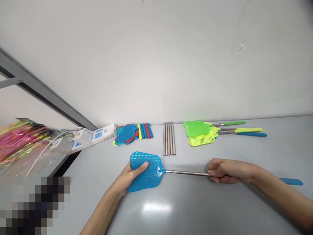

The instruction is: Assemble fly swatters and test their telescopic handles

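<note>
A blue fly swatter head (149,173) with a square mesh sits at the lower centre, joined to a thin metal rod (188,172). My left hand (132,176) grips the head at its left edge, thumb on top and the other fingers hidden beneath. On the right, my right hand (223,170) has its fingers wrapped round the rod. Beyond my right forearm a blue handle (290,181) sticks out, in line with the rod; the stretch between is hidden behind the forearm.
Along the wall on the grey table (186,209) lie stacked mesh heads (126,134), several coloured grips (145,131), several metal rods (169,138) and swatters with green (198,128) and yellow heads. A power strip (105,132) with chargers and bagged items (19,140) are at left.
</note>
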### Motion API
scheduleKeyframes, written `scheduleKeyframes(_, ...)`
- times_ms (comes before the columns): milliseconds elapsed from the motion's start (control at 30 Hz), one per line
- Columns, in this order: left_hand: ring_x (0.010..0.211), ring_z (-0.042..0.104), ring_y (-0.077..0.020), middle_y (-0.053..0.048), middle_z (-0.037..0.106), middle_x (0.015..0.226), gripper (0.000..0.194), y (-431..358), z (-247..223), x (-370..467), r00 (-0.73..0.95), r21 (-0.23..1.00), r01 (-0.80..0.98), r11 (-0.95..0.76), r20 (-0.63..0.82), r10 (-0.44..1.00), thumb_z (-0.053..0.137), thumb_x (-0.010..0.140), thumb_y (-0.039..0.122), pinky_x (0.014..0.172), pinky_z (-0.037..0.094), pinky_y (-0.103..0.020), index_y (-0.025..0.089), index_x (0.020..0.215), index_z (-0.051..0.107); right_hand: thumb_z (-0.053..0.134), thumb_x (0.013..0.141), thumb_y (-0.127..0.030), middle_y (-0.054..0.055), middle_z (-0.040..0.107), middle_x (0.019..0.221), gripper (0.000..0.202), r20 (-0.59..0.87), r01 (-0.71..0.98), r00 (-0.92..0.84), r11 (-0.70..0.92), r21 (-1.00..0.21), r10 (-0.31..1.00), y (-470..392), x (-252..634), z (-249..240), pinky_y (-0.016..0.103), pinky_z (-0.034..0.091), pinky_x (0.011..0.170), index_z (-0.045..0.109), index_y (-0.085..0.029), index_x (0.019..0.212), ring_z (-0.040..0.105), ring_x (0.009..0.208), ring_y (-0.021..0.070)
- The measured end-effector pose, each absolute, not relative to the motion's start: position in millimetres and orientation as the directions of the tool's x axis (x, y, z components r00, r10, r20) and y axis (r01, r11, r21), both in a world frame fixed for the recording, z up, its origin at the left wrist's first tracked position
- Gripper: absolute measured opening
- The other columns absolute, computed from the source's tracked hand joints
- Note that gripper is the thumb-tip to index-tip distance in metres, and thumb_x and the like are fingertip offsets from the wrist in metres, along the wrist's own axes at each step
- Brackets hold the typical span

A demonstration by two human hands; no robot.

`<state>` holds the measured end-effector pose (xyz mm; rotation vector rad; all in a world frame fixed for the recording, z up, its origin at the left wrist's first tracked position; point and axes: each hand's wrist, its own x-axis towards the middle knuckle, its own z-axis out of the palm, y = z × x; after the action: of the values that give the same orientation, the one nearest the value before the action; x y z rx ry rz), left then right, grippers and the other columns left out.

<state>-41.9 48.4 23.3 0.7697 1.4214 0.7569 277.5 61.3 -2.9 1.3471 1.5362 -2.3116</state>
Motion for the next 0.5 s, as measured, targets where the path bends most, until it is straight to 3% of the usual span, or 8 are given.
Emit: scheduleKeyframes(500,0.084,0.063,-0.0279,-0.010,0.069,0.087,0.036,43.3,21.4,-35.1,0.053,0.838,0.001,0.546,-0.545,0.837,0.072,0.059,0.034,0.076,0.050,-0.038,0.014,0.086,0.061,0.045,0.073,-0.029,-0.007,0.024,0.045,0.018,-0.702,0.473,-0.618,-0.546,-0.691,0.354,55.8,272.9,-1.6,0.019,0.006,0.034,0.044,-0.016,0.059,0.013,0.038,0.0046)
